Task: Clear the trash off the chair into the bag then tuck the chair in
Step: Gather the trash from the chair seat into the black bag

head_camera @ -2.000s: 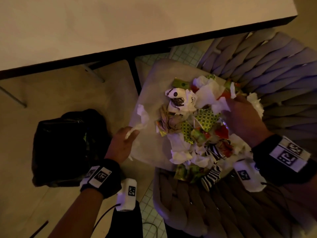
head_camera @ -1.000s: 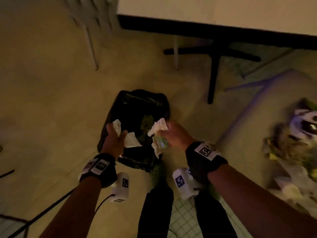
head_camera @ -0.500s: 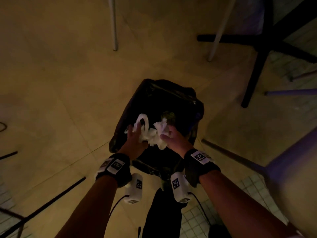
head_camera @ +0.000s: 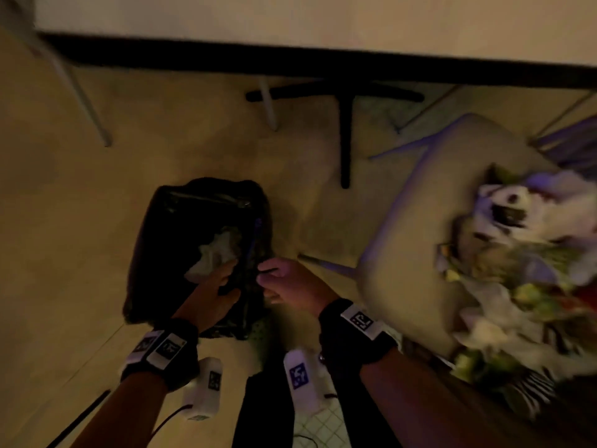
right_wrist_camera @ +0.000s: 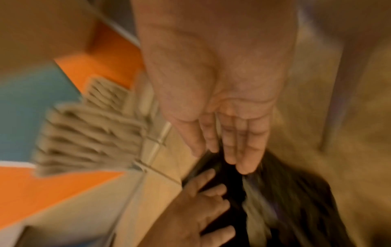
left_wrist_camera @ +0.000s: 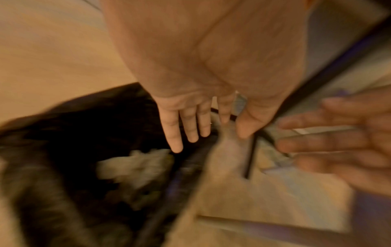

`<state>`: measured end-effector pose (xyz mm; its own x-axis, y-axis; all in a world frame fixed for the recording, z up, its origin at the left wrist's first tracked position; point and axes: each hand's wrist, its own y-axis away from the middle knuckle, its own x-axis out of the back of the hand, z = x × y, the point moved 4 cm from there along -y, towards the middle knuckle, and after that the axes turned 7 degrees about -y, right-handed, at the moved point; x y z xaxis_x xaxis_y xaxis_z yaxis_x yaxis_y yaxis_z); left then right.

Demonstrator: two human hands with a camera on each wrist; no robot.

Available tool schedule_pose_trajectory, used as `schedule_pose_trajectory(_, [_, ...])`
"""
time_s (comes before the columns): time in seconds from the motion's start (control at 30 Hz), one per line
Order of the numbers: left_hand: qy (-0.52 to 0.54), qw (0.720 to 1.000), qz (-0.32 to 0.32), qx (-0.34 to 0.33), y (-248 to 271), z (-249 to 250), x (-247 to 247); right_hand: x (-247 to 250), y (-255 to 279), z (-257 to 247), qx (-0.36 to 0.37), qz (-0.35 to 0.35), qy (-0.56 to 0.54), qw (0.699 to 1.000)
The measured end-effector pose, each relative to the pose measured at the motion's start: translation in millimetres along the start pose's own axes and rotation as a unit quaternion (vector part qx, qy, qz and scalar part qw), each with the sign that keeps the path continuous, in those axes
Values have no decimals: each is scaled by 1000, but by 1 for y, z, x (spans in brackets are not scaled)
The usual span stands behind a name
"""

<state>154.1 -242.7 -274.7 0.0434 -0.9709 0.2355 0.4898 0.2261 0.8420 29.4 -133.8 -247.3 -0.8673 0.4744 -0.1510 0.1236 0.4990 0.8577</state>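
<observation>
Bag [head_camera: 197,250] on floor, mouth up to catch drops; pale paper [head_camera: 214,253] inside. Left hand [head_camera: 210,299] over the mouth, fingers straight, empty. Right hand [head_camera: 290,286] just beside, at the rim, fingers loose, empty. Chair [head_camera: 416,227] at right, untucked, trash [head_camera: 523,263] heaped on seat.

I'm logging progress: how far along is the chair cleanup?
Early. Some crumpled paper already lies in the black bag. Both hands, left hand and right hand, are open and empty above it. A big trash pile remains on the chair, not yet tucked in.
</observation>
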Motion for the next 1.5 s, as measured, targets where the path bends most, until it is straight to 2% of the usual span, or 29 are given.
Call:
schedule_pose_trajectory(0.1, [-38, 998, 2, -51, 10, 65, -31, 67, 64, -9, 49, 51, 50, 996])
schedule_pose_trajectory(0.17, [-37, 996, 5, -82, 16, 101, -47, 117, 98, -8, 76, 107, 155, 979])
schedule_pose_trajectory(0.3, [-63, 987, -13, -146, 21, 173, -94, 227, 157, 15, 59, 257, 302, 916])
schedule_pose_trajectory(0.4, [-76, 980, -18, -181, 17, 217, -133, 272, 171, 26, 88, 342, 369, 860])
schedule_pose_trajectory(0.47, [-95, 975, -14, -199, 16, 240, -158, 287, 168, 32, 96, 373, 382, 840])
schedule_pose_trajectory(0.63, [-119, 972, -13, -201, 12, 267, -202, 309, 144, 54, 69, 366, 434, 820])
schedule_pose_trajectory(0.73, [-93, 974, 4, -207, 15, 278, -215, 317, 156, 52, 95, 364, 395, 838])
schedule_pose_trajectory(0.83, [-13, 981, 31, -193, 21, 290, -220, 322, 186, 39, 146, 367, 323, 860])
schedule_pose_trajectory(0.9, [94, 982, 9, -166, 26, 299, -221, 314, 206, 26, 188, 356, 279, 872])
schedule_pose_trajectory(1.0, [206, 966, -54, -147, 37, 315, -224, 278, 220, 6, 242, 267, 215, 908])
schedule_pose_trajectory(1.07, [258, 953, -66, -146, 40, 317, -221, 253, 217, -1, 264, 194, 165, 930])
schedule_pose_trajectory(1.13, [273, 954, -27, -124, 38, 310, -208, 245, 207, -2, 250, 140, 110, 952])
schedule_pose_trajectory(1.2, [220, 970, 43, -95, 35, 291, -185, 250, 192, 4, 202, 118, 113, 966])
schedule_pose_trajectory(1.23, [191, 975, 75, -82, 34, 280, -174, 256, 183, 9, 170, 135, 176, 960])
schedule_pose_trajectory(1.27, [170, 978, 100, -66, 34, 269, -164, 262, 175, 16, 133, 155, 271, 941])
schedule_pose_trajectory(1.33, [149, 979, 130, -50, 39, 254, -149, 273, 159, 33, 80, 192, 425, 881])
schedule_pose_trajectory(1.4, [123, 982, 137, -43, 42, 241, -139, 279, 146, 44, 67, 216, 501, 835])
schedule_pose_trajectory(1.5, [87, 987, 128, -31, 45, 220, -130, 284, 139, 49, 44, 211, 540, 814])
